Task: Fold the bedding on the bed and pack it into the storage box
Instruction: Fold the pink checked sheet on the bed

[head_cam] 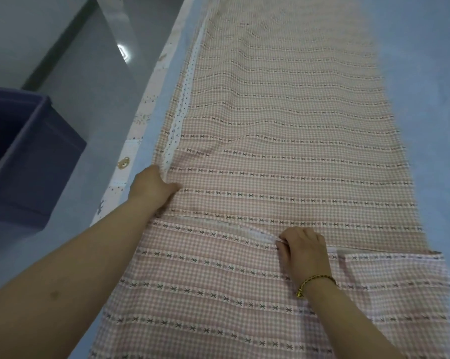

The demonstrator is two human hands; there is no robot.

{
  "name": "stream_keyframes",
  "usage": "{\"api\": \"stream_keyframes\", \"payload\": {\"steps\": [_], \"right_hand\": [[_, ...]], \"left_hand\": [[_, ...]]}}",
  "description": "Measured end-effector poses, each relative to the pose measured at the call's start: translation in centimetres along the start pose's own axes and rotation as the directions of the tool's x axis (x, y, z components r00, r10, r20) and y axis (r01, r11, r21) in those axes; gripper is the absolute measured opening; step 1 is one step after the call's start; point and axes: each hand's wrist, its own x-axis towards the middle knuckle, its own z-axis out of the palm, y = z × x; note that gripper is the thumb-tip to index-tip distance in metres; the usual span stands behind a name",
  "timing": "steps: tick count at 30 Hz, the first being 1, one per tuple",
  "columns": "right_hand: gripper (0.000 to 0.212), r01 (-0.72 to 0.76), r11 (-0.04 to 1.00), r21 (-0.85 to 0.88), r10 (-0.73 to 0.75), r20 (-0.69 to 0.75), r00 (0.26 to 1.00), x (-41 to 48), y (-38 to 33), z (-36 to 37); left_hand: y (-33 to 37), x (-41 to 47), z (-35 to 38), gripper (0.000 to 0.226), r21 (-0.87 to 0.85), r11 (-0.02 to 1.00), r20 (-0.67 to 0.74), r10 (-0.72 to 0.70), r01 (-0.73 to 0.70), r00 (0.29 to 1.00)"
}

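Already narrowed into long strip, bedding [283,156] lying along bed [426,99]. Left hand [154,187] gripping strip's left edge; right hand [304,251] pinching hem of near flap. Crosswise folding seemingly just beginning; packing into storage box [32,161], sitting on floor beside bed, remaining.

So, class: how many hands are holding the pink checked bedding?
2. Left hand grips the bedding at its left edge; right hand pinches a fold near the middle.

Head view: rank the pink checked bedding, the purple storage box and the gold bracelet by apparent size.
1. pink checked bedding, fills most of the frame
2. purple storage box, cut off at the left edge
3. gold bracelet, clearly smallest despite being near the camera
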Motion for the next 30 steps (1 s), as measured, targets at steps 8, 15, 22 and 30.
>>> {"api": "stream_keyframes", "payload": {"steps": [8, 15, 22, 30], "right_hand": [[0.016, -0.084, 0.985, 0.151, 0.068, 0.110, 0.992, 1.4, -0.2, 0.5], [0.043, -0.208, 0.978, -0.014, 0.202, 0.317, 0.927, -2.5, 5.0, -3.4], [0.025, -0.254, 0.937, -0.238, 0.328, 0.359, 0.874, -5.0, 11.6, -6.8], [0.068, -0.714, 0.680, 0.165, 0.713, 0.078, 0.697, -5.1, 13.2, -7.2]], "left_hand": [[-0.9, 0.9, -0.9, 0.027, -0.002, 0.996, -0.138, 0.084, -0.086, 0.987], [-4.4, -6.1, 0.6, 0.072, 0.332, 0.725, 0.130, 0.599, -0.604, 0.790], [-6.2, -5.9, 0.2, 0.039, 0.470, 0.784, 0.063, 0.429, -0.406, 0.901], [-6.4, -8.7, 3.0, 0.029, 0.471, 0.826, -0.235, 0.456, -0.309, 0.858]]}}
